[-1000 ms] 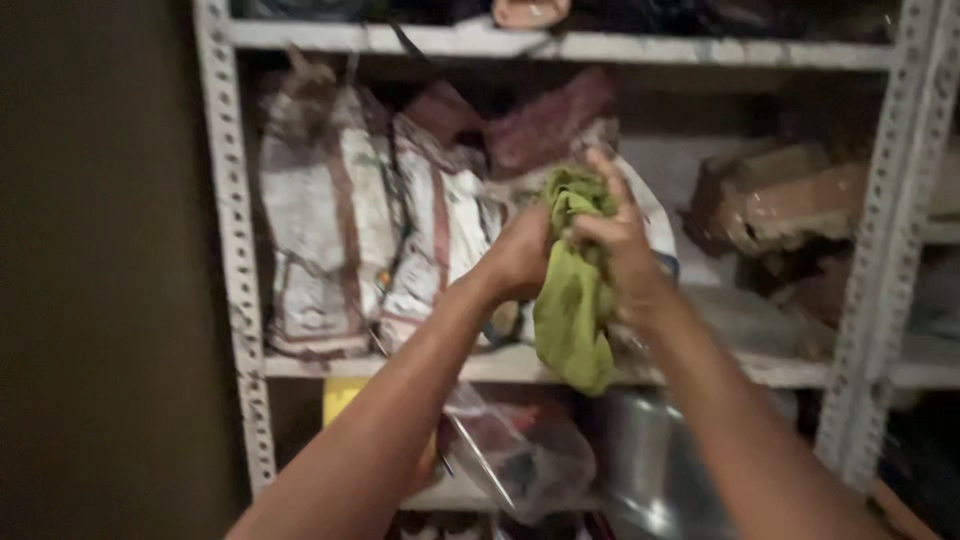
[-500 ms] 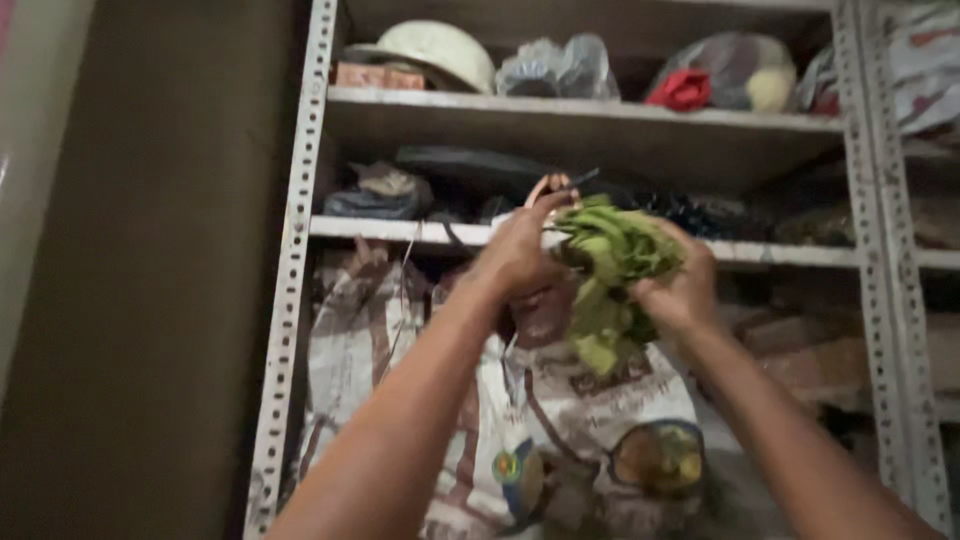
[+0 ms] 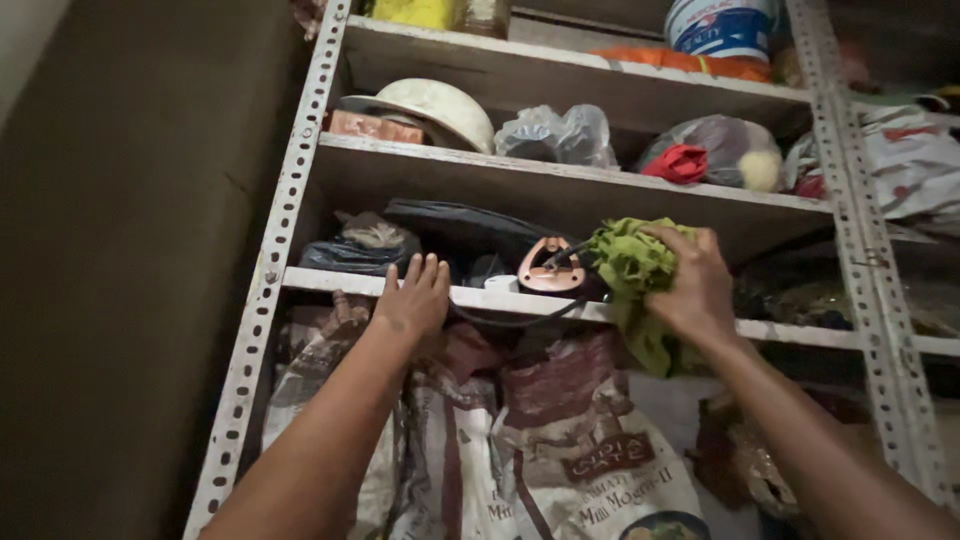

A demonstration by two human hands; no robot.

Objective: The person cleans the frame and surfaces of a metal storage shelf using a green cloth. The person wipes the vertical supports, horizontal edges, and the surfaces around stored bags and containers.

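Right hand grips a bunched green cloth, pressing it onto the front of a metal shelf; a tail of the cloth hangs below the edge. Left hand is flat and spread, fingers resting on the same shelf edge, holding nothing.

I see an iron lying just left of the cloth, touching or nearly so, its dark cord looping down over the shelf lip between my hands. Behind it, a dark bag. Below, printed sacks stand packed together. One shelf up, a white helmet and plastic bags.

Risks as I judge them: the cloth could snag the cord and drag the iron off the edge onto the sacks. The hanging tail could pull the bundle back out once let go. The shelf is crowded, with little room to push deeper.
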